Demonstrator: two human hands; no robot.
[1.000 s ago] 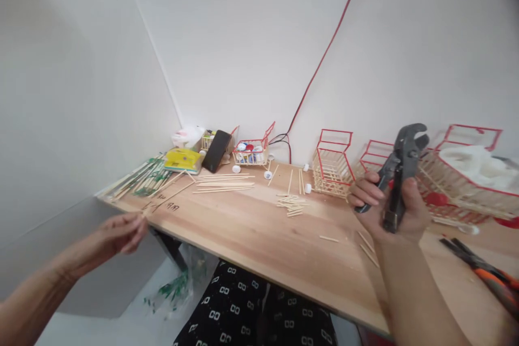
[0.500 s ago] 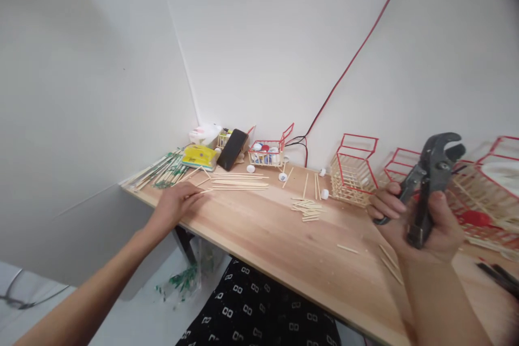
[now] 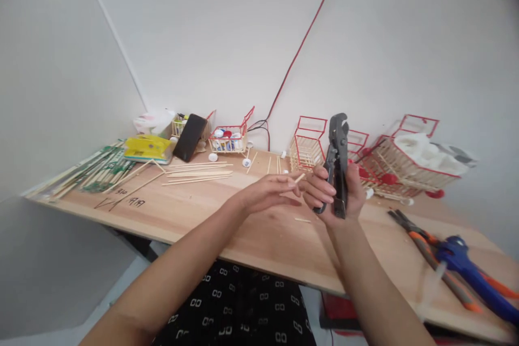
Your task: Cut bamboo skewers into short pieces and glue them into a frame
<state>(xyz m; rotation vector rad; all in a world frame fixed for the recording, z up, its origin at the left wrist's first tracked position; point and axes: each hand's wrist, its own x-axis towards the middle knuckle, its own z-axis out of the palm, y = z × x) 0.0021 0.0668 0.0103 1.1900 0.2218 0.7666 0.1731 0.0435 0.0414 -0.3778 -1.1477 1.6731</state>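
My left hand is over the middle of the table, its fingers closed on a thin wooden stick whose light tip shows just past the fingertips. Most of that stick is hidden by my fingers. Beside it, my right hand grips a black hand cutter by its handles, holding it upright with the hooked jaw at the top. The stick's tip is close to my right fingers; whether they touch I cannot tell. A short cut stick piece lies on the wooden table below my hands.
Several long sticks lie at the left, near bundled sticks, a yellow packet and a phone. Small stick baskets line the wall. Orange-handled pliers and a blue glue gun lie at the right.
My left hand has moved right with a stick, from the long sticks to beside my right hand. The cutter is now more upright. The view has swung right, showing the pliers and glue gun.
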